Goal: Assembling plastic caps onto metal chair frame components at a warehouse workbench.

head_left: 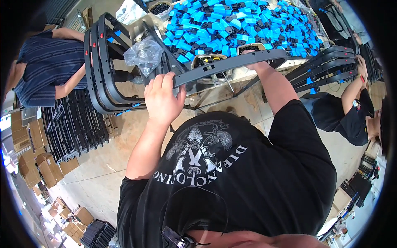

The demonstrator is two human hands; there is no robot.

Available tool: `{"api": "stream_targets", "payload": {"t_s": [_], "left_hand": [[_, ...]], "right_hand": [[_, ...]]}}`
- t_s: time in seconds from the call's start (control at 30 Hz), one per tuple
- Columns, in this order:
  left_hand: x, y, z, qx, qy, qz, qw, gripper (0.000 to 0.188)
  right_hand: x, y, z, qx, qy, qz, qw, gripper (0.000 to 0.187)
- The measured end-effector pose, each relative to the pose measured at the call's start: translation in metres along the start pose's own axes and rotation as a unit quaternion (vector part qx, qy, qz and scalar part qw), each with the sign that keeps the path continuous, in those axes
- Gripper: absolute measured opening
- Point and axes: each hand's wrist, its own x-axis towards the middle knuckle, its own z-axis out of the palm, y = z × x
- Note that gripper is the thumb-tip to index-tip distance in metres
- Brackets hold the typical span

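A dark grey curved metal frame [231, 63] spans the space in front of me, with slots and small holes along its bar. My left hand [162, 96] is wrapped over the frame's left end, the thumb on the near side. My right hand [257, 65] is behind the bar, beside a small bin of dark small parts [249, 48]. The bar hides most of its fingers, so I cannot tell whether they hold anything. Another bin of small black parts [202, 62] sits left of it, partly covered by the frame. A tool with a metal shaft [228, 82] shows below the bar.
A large heap of blue and black plastic pieces [244, 27] covers the table. A clear plastic bag [143, 57] lies at its left. Co-workers stand left [51, 70] and right [343, 109], near stacked curved frames [99, 70]. More black frames [74, 124] and cardboard boxes [47, 169] stand behind left.
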Motion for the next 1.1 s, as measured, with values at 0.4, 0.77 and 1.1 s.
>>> {"api": "stream_targets", "payload": {"t_s": [0.4,0.77,1.1], "left_hand": [[0.002,0.017,0.008,0.031,0.033,-0.036,0.998,0.038],[0.004,0.038,0.012,0.047,0.024,-0.104,0.993,0.034],[-0.015,0.059,0.028,0.085,0.108,-0.087,0.987,0.067]], "right_hand": [[-0.040,-0.015,0.001,0.211,0.261,0.077,0.939,0.048],[-0.028,-0.007,-0.001,0.257,0.208,0.053,0.942,0.029],[-0.043,-0.009,0.006,0.406,0.287,0.036,0.867,0.025]]}}
